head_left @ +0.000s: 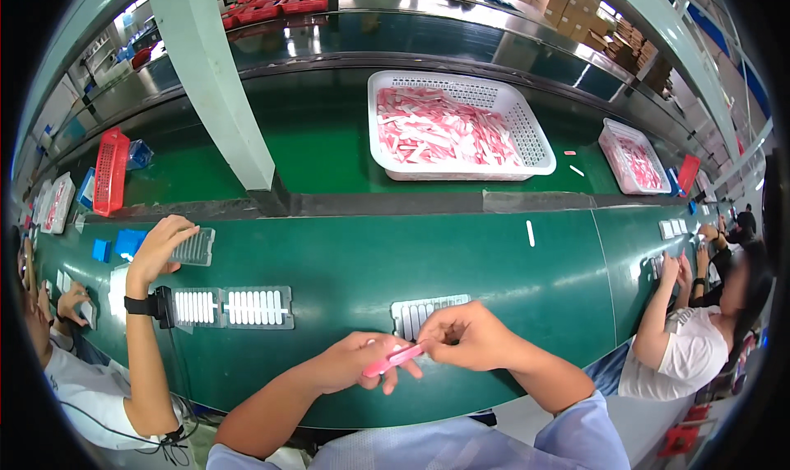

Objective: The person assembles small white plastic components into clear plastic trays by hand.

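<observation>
A slim pink strip [393, 360] lies between the two hands, just above the near edge of the green worktop [346, 252], its long axis slanting from lower left up to the right. The left hand [354, 361] is partly closed around its lower left length, outer fingers loosely spread beneath. The right hand [471, 338] is nearly closed, thumb and forefinger pinching the upper right end, the other fingers curled; whether it also grips something smaller there, I cannot tell. A clear plastic tray [429, 300] holding upright-lying rows of white strips [415, 316] sits just beyond, nearer the right hand, which partly covers it
</observation>
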### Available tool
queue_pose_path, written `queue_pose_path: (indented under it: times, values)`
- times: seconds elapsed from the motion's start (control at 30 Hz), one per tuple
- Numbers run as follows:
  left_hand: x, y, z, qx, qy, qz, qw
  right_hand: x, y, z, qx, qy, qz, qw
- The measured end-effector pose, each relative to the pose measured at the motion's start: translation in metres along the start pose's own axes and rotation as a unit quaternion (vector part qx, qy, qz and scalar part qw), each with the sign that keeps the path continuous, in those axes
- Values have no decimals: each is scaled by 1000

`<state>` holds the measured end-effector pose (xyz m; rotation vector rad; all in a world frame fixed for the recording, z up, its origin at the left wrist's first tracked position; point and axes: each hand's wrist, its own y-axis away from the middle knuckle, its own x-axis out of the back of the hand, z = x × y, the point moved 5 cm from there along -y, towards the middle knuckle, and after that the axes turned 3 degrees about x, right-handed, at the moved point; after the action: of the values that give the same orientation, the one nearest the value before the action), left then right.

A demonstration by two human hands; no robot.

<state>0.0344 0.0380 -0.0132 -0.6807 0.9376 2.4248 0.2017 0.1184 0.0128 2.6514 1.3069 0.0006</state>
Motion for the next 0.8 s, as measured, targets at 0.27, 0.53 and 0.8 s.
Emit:
queue_pose_path:
  times: [0.27, 0.53, 0.8]
  values:
    - [5, -1, 0, -43, -47, 10, 998, -2, -6, -24, 118, 175, 58, 976]
    - [10, -4, -4, -42, -42, 34, 998, 16, -2, -15, 98, 85, 127, 983]
    - [15, -1, 1, -80, -2, 69, 994, 65, 13, -12, 59, -78, 205, 974]
